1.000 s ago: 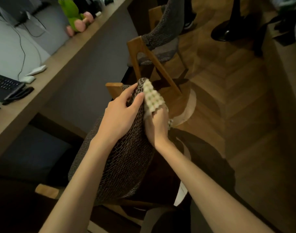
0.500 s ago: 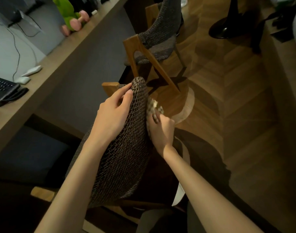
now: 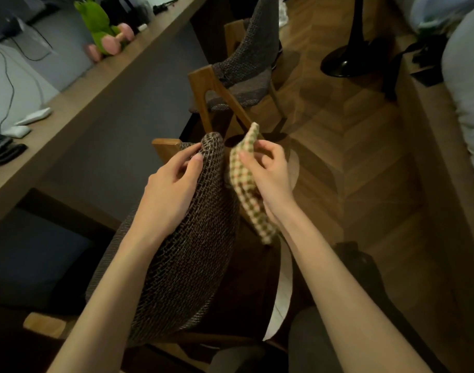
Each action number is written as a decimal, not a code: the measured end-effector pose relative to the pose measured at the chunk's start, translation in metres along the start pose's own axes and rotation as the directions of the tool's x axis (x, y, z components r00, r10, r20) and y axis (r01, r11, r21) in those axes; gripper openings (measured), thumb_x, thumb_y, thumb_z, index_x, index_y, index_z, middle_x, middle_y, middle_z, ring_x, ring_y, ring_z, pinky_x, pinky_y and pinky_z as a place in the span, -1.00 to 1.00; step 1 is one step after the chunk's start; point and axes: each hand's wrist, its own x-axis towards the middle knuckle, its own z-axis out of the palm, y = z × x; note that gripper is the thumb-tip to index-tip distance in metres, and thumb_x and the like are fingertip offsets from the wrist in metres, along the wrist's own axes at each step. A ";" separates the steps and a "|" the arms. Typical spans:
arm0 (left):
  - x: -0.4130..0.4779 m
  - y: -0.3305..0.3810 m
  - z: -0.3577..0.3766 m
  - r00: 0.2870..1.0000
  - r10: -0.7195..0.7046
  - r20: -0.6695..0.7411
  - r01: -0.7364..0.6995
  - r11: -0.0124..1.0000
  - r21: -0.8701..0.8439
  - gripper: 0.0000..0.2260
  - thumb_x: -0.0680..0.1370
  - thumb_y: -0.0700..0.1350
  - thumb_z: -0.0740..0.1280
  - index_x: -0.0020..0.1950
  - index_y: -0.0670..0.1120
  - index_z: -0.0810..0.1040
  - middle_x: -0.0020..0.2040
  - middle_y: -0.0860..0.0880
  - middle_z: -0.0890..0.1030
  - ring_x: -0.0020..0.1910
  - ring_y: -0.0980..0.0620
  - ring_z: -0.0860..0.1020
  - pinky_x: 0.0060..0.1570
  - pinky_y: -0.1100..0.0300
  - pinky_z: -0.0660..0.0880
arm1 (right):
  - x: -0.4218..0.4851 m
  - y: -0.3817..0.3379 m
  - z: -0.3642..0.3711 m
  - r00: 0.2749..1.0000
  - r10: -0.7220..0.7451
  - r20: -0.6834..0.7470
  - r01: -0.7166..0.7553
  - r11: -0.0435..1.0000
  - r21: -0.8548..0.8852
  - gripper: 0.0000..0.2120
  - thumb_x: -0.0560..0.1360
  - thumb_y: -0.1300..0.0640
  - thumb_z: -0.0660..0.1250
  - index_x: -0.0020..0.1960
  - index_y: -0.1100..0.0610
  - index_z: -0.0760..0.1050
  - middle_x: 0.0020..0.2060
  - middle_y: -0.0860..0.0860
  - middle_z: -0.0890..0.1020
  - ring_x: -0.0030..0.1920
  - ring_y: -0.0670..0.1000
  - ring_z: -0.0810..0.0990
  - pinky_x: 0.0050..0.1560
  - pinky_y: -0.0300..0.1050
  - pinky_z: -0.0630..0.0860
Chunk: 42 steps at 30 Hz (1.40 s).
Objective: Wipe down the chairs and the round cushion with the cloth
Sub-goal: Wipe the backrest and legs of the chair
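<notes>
Bare forearms point(image 3: 117, 270) ended in the left hand point(image 3: 171, 195) and right hand point(image 3: 270, 181); grey trousers point(image 3: 311, 343) covered the knees.

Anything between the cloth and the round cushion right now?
Nothing visible. The right hand holds the cloth just beside the round cushion; the left hand grips the cushion's top edge from the other side, clear of the cloth.

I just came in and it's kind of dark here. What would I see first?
Right in the middle, two bare arms reach forward: the left hand grips the top edge of a woven round cushion stood on its edge, and the right hand pinches a checked cloth just to its right. Up at the far left, a bright green plush toy sits on the long wooden desk.
</notes>
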 end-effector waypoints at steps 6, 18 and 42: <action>-0.002 0.001 -0.001 1.000 0.008 0.022 -0.007 1.000 -0.017 -0.68 0.59 0.24 0.10 0.35 0.40 0.34 0.17 0.40 0.41 0.19 0.34 0.34 0.11 0.43 0.21 | -0.004 0.026 0.044 0.986 -0.162 -0.027 0.156 0.977 -0.147 -0.67 0.61 0.04 0.18 0.31 0.15 0.48 0.20 0.04 0.47 0.27 0.02 0.44 0.26 -0.33 0.34; 0.000 0.002 0.002 0.999 0.000 0.044 0.003 0.999 -0.054 -0.69 0.59 0.21 0.11 0.33 0.45 0.32 0.23 0.39 0.40 0.23 0.35 0.34 -0.01 0.52 0.18 | 0.012 0.060 0.048 0.906 -0.367 -0.212 0.321 0.921 -0.221 -0.80 0.60 -0.02 0.22 -0.02 0.01 0.60 -0.17 -0.09 0.67 -0.12 -0.20 0.61 -0.11 -0.29 0.53; 0.001 0.005 0.002 0.998 0.000 0.060 0.007 0.993 -0.117 -0.63 0.51 0.19 0.26 0.31 0.44 0.35 0.31 0.34 0.45 0.30 0.33 0.37 0.20 0.39 0.24 | 0.089 0.117 0.017 0.990 0.100 -0.099 -0.130 0.922 -0.365 -0.76 0.62 0.05 0.16 0.01 0.05 0.59 -0.20 -0.12 0.60 -0.21 -0.20 0.50 -0.25 -0.27 0.32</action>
